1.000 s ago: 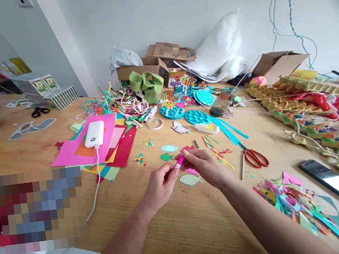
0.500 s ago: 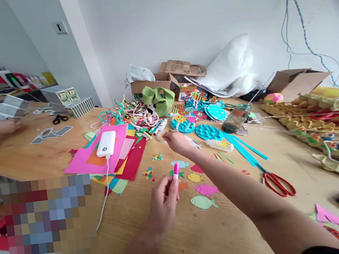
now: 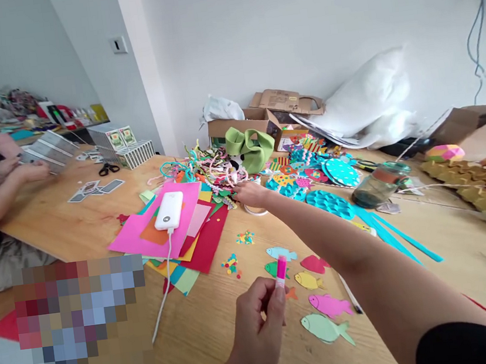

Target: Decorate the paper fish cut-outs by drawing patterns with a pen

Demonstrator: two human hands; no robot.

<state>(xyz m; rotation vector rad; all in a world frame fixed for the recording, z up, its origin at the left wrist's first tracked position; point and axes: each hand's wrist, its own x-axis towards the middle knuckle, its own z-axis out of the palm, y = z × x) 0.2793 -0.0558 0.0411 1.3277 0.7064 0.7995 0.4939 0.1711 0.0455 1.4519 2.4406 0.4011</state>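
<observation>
My left hand (image 3: 259, 316) is closed around a pink marker (image 3: 281, 269), held upright above the table. My right arm stretches across the table, and my right hand (image 3: 251, 196) is at the near edge of a pile of colourful cords and trinkets (image 3: 210, 171). Its fingertips are partly lost among the pile, so what they grip is unclear. Just under that hand lies a pale ring (image 3: 256, 210). Paper fish lie between my arms, among them a pink fish (image 3: 329, 305), a yellow fish (image 3: 308, 280) and a light green fish (image 3: 323, 328).
A white power bank (image 3: 169, 210) with a cable rests on coloured paper sheets (image 3: 206, 245). Small paper dots (image 3: 230, 263) lie nearby. Blue scalloped paper (image 3: 329, 204) and a glass jar (image 3: 378, 185) are farther right. At the left, another person's hands (image 3: 31, 171) hold a clear rack.
The view has turned left, so the table things appear farther right. My right hand has shifted from beside the pale ring to the pile's edge. My left hand still holds the pink marker.
</observation>
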